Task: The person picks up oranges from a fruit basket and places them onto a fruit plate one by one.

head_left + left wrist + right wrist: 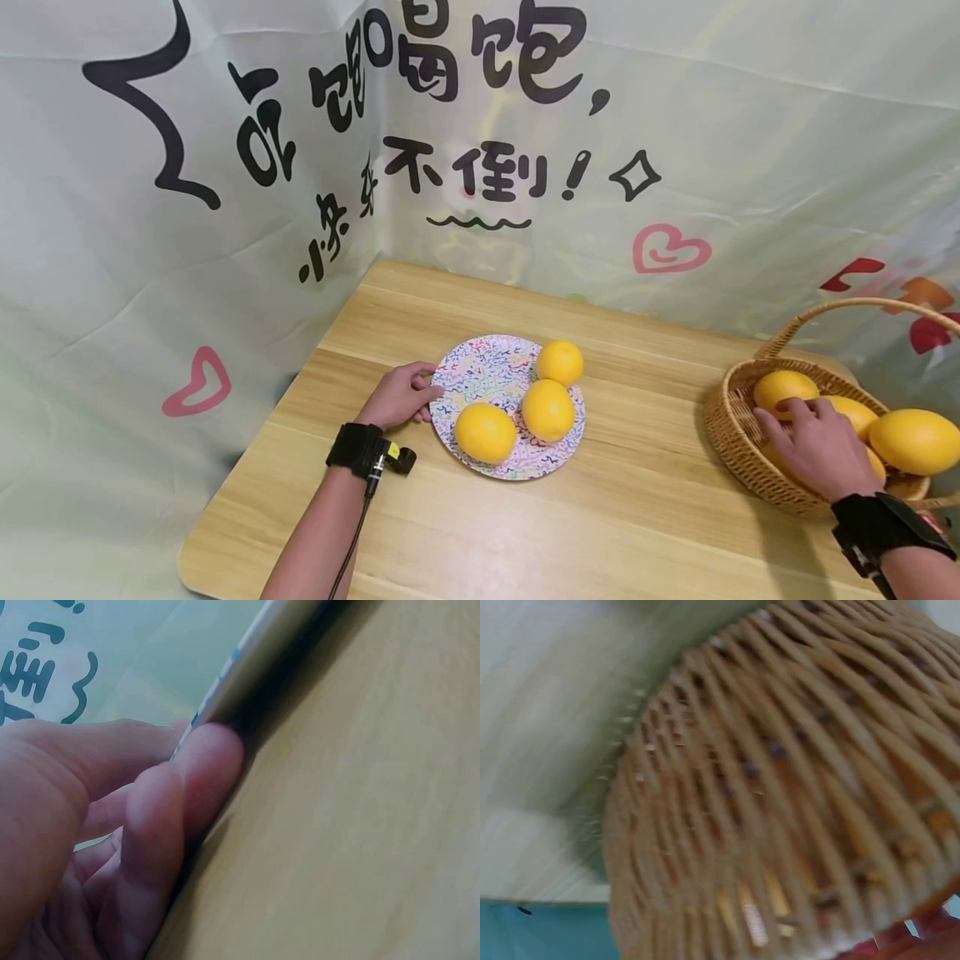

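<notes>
My left hand [400, 397] pinches the left rim of a round plate [480, 371] with a colourful squiggle pattern. In the left wrist view, the plate's edge [238, 656] sits between thumb and fingers, a little above the wood. Three yellow-orange oranges are on the plate: one orange [486, 433] at the front, another orange [548, 410] right of centre, a third orange [560, 362] at the back right rim. My right hand [823, 446] is inside a wicker basket [731, 425], over several oranges. Its fingers bend downward; whether they grip an orange is hidden.
An arched handle [817, 312] rises over the basket at the table's right. One large orange [915, 442] lies high at the basket's right side. A printed cloth [300, 250] hangs behind and left of the wooden table [637, 517].
</notes>
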`<state>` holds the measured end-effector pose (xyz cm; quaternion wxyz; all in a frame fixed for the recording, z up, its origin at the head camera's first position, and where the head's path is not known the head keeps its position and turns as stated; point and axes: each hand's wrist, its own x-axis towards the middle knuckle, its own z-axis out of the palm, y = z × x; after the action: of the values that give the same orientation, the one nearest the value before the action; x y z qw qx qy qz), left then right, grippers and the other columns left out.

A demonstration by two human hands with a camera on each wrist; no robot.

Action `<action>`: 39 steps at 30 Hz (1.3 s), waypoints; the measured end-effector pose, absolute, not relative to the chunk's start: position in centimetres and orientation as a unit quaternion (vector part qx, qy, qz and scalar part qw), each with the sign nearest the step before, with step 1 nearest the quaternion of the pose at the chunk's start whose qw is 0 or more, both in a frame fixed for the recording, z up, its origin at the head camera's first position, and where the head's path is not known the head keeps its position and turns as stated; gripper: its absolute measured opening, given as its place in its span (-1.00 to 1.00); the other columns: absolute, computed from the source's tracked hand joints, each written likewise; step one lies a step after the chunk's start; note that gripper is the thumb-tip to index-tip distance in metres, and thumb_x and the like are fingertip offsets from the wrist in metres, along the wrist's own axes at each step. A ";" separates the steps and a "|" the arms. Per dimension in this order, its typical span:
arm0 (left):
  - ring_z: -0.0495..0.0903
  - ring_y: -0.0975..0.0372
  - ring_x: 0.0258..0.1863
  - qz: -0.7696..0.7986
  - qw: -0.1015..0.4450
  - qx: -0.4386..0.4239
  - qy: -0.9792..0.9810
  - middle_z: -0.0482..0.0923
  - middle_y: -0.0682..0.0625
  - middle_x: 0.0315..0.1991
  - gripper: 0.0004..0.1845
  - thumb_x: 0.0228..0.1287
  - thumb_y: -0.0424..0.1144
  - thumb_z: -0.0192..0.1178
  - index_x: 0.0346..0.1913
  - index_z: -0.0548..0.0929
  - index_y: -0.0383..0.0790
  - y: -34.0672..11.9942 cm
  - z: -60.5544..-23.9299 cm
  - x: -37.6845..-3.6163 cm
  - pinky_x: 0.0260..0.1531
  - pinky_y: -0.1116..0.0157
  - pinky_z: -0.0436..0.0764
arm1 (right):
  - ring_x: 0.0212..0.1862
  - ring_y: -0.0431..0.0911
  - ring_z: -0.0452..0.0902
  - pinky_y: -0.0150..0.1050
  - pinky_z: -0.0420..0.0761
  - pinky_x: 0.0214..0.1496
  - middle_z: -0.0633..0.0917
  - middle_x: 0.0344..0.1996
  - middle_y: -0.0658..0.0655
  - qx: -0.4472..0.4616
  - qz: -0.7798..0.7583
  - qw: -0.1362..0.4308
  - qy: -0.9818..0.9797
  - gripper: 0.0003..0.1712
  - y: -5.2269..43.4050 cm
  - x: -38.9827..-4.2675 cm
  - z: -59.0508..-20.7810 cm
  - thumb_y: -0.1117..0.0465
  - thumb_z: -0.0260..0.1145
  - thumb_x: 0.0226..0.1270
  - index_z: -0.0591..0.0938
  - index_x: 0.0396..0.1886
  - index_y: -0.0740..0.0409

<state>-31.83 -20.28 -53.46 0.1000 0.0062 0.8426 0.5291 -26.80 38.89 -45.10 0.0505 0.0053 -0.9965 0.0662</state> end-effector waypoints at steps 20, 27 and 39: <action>0.68 0.21 -0.60 0.529 0.102 0.006 0.842 0.68 -0.04 -0.32 -0.40 0.39 -0.15 0.36 0.43 0.50 -0.18 -20.3 -53.4 -31.8 -0.51 0.29 0.73 | -0.52 -0.13 0.51 -0.05 0.47 -0.42 0.53 -0.70 -0.06 0.049 0.010 -0.076 -0.996 -0.36 38.9 -27.0 -45.1 -0.24 -0.08 0.68 0.67 -0.48 -0.03; 0.68 0.21 -0.60 0.527 0.103 0.007 0.844 0.68 -0.04 -0.33 -0.41 0.39 -0.15 0.36 0.43 0.50 -0.18 -20.2 -53.2 -31.7 -0.51 0.30 0.73 | -0.50 -0.10 0.52 0.03 0.50 -0.39 0.56 -0.63 -0.04 0.062 -0.005 -0.087 -0.994 -0.39 39.0 -27.2 -45.0 -0.21 -0.06 0.68 0.63 -0.48 -0.01; 0.68 0.21 -0.61 0.526 0.103 0.006 0.844 0.69 -0.05 -0.33 -0.41 0.40 -0.15 0.36 0.43 0.50 -0.20 -20.3 -53.4 -31.9 -0.52 0.29 0.72 | -0.51 -0.01 0.58 0.10 0.52 -0.45 0.67 -0.57 0.05 0.065 0.001 -0.059 -0.996 -0.46 39.4 -27.5 -45.6 -0.13 0.03 0.66 0.67 -0.45 0.05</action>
<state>-31.90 -20.29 -53.37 0.1025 0.0060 0.8445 0.5257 -27.47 39.44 -45.56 -0.0594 0.0646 -0.9961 0.0014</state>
